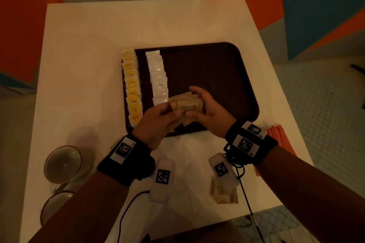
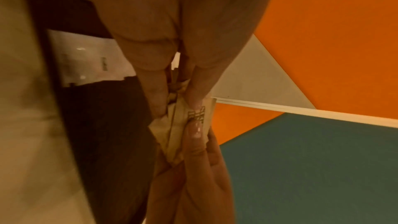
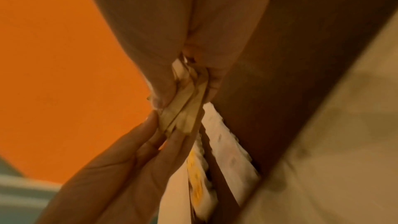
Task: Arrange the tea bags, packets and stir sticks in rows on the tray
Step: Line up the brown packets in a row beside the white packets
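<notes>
Brown packets [image 1: 185,107] btwn both hands, left hand [image 1: 156,122] & right hand [image 1: 209,112] gripping, above tray [image 1: 227,69].

it looks like a café or canteen: a plain white table [image 1: 79,49] carries a dark brown serving tray [image 1: 227,77], with two glass cups [image 1: 63,163] and a stack of orange stir sticks [image 1: 280,136] beside it. orange and teal wall panels [image 1: 316,6] rise above a small-tiled floor [image 1: 325,124].
</notes>
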